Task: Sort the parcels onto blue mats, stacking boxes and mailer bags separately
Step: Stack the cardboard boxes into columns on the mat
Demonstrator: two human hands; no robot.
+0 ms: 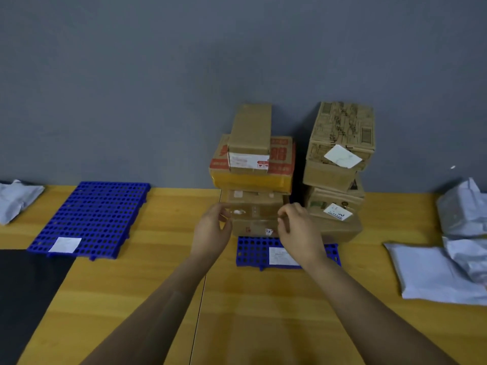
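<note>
Cardboard boxes (249,133) stacked on blue mat (250,250). Left hand (213,227), right hand (297,230) flank lowest box (254,228), grip unclear. Nudging risks toppling.

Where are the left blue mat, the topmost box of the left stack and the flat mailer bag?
left blue mat (89,214): head view, perforated top.
topmost box (250,127): head view, plain top face.
flat mailer bag (427,272): head view, grey middle.
</note>
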